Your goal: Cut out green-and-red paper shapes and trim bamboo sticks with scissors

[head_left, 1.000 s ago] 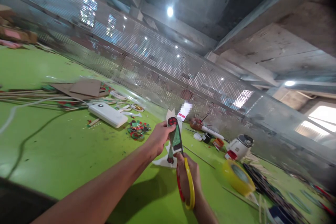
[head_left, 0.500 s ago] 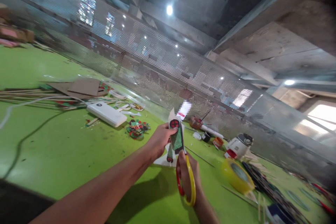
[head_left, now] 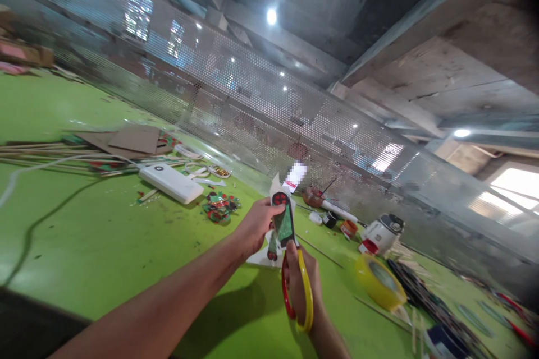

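Green tabletop [head_left: 126, 247] is leaving elbow room toward its lower-left edge while, near mid-frame, the left hand [head_left: 257, 225] is pinching patterned paper [head_left: 285, 227] and the right hand [head_left: 300, 283] gripping scissors [head_left: 309, 294], both barely shifting since half a second ago.

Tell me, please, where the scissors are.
In the head view, low and right of centre, the scissors are in the right hand, by the green patterned piece.

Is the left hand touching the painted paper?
Touching: the head view shows the left hand gripping the painted paper, its thumb lying across the front.
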{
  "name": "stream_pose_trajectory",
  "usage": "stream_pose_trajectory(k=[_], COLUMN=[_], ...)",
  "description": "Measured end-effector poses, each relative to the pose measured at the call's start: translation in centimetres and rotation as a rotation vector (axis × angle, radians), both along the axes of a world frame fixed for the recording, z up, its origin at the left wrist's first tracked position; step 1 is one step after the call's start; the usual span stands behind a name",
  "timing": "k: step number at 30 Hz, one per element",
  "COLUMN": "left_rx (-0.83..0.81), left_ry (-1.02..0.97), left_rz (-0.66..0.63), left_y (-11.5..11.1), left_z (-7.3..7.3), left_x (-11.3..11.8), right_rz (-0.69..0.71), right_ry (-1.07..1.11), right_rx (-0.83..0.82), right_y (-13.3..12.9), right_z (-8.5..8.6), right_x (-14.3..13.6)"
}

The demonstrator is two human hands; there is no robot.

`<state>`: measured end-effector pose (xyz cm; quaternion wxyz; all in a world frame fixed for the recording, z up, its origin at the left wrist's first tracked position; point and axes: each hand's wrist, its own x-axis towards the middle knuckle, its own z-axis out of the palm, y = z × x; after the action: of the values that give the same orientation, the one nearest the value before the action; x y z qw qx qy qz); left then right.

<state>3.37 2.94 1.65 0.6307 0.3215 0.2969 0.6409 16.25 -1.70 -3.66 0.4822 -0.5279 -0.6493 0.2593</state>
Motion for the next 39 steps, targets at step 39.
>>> stream_pose_trajectory(k=[39], left_rx=[0.064], left_ry=[0.125], left_rz=[0.063], left_y=[-0.7], left_z=[0.6], left_x=[0.6], right_rz=[0.071], right_ry=[-0.008], right_rx=[-0.115], right_y=[-0.5], right_z=[1.3], right_x=[-0.1])
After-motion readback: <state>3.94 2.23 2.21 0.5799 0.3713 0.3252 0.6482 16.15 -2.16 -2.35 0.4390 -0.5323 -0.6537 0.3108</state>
